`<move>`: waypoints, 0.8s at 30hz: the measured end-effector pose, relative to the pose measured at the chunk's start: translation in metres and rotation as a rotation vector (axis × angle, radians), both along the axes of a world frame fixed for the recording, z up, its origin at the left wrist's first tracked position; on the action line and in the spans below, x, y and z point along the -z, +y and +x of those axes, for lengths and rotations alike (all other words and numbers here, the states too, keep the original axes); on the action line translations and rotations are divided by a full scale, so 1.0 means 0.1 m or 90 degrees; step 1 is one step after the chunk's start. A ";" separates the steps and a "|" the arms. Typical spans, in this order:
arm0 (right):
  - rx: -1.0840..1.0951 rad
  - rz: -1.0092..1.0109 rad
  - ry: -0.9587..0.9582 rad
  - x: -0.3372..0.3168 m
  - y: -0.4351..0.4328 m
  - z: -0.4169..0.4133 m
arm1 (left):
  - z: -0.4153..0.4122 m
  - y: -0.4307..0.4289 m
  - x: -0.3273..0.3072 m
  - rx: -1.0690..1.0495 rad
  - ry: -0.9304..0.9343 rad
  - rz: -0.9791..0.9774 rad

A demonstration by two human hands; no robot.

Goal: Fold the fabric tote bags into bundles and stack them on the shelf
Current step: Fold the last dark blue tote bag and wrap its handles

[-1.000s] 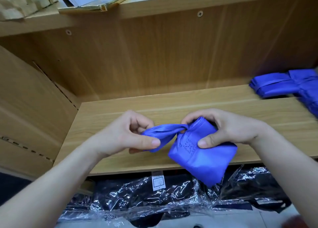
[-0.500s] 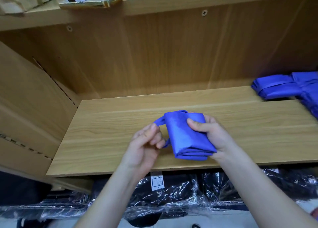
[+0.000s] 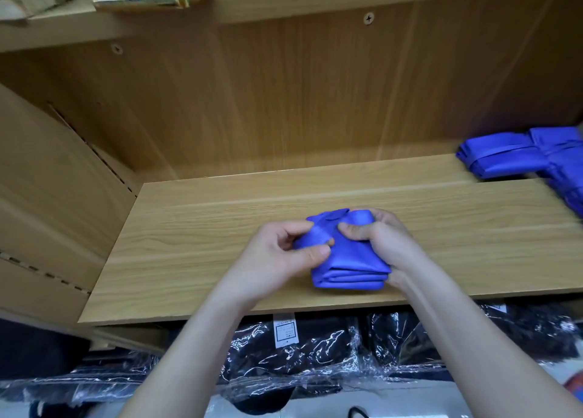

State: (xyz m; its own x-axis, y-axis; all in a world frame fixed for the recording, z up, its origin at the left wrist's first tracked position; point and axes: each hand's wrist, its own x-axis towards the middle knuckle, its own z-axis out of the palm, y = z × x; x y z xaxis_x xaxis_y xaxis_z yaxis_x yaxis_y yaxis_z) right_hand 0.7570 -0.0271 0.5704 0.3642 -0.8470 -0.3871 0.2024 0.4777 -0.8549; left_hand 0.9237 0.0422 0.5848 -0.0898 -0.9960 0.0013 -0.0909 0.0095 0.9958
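Plain wooden shelf here, blue tote bag bundle near its front edge. My left hand pinches the loose end and my right hand grips the top. I'd squeeze tight while tucking.

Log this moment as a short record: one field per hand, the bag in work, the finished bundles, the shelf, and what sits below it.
left hand: pinches the left edge of the blue tote bag
right hand: grips the bag, thumb on top
bag state: folded in flat layers, over the front of the shelf; contact unclear
folded bundles: same blue, at the shelf's right end
below shelf: plastic-wrapped dark packs
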 end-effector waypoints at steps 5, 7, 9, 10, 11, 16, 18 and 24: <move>0.112 -0.010 -0.049 -0.05 -0.07 0.02 | -0.11 0.12 0.13 -0.049 -0.031 -0.066; 0.135 -0.003 -0.076 -0.07 -0.08 0.02 | -0.09 0.11 0.16 -0.071 -0.130 -0.113; 0.161 0.004 -0.113 -0.10 -0.08 0.02 | -0.07 0.08 0.16 -0.093 -0.221 -0.155; 0.174 0.003 -0.128 -0.11 -0.08 0.02 | -0.07 0.06 0.16 -0.106 -0.229 -0.171; 0.186 0.001 -0.143 -0.11 -0.07 0.02 | -0.07 0.05 0.15 -0.121 -0.216 -0.186; 0.256 0.018 -0.195 -0.11 -0.01 0.08 | -0.11 -0.04 0.21 -0.228 -0.166 -0.194; 0.307 0.018 -0.206 -0.13 -0.02 0.10 | -0.23 -0.07 0.27 -0.285 -0.057 -0.130; 0.329 0.028 -0.228 -0.16 -0.05 0.08 | -0.29 -0.10 0.35 -0.253 0.054 -0.089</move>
State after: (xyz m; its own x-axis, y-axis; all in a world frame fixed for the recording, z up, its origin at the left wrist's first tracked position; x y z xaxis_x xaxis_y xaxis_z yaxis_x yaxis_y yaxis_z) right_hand 0.7646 -0.0322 0.5861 0.0251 -0.9345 -0.3550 0.6870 0.2741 -0.6730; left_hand 0.8946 0.0324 0.5500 0.3076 -0.9426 0.1299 -0.0319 0.1262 0.9915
